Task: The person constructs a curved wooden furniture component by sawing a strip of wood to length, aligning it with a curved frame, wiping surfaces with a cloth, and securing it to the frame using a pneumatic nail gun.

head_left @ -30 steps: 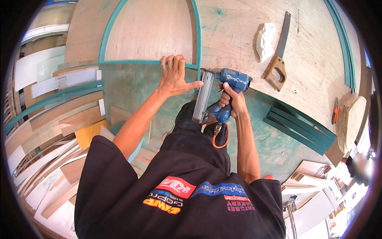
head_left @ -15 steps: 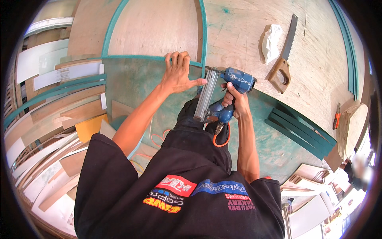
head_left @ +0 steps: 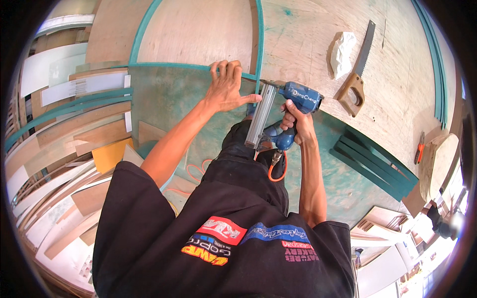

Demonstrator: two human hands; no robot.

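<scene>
My right hand (head_left: 294, 123) grips the handle of a blue pneumatic nail gun (head_left: 285, 107) with a grey magazine and an orange air hose (head_left: 275, 173) at its base. The gun's nose sits at the joint where a teal wooden strip (head_left: 259, 39) running up the plywood meets a crosswise teal strip (head_left: 169, 65). My left hand (head_left: 226, 88) lies flat beside the gun, fingers spread over the crosswise strip and pressing it onto the plywood panel (head_left: 198, 30), thumb toward the gun's magazine.
A handsaw (head_left: 357, 73) with a wooden handle and a crumpled white cloth (head_left: 343, 47) lie on the plywood to the right. Stacked teal strips (head_left: 372, 166) and orange pliers (head_left: 419, 147) lie farther right. Offcut boards (head_left: 64, 149) are piled at left.
The view has shifted slightly, so hands and nail gun sit a little farther right in the picture. The left hand stays pressed on the strip and the right hand stays on the gun.
</scene>
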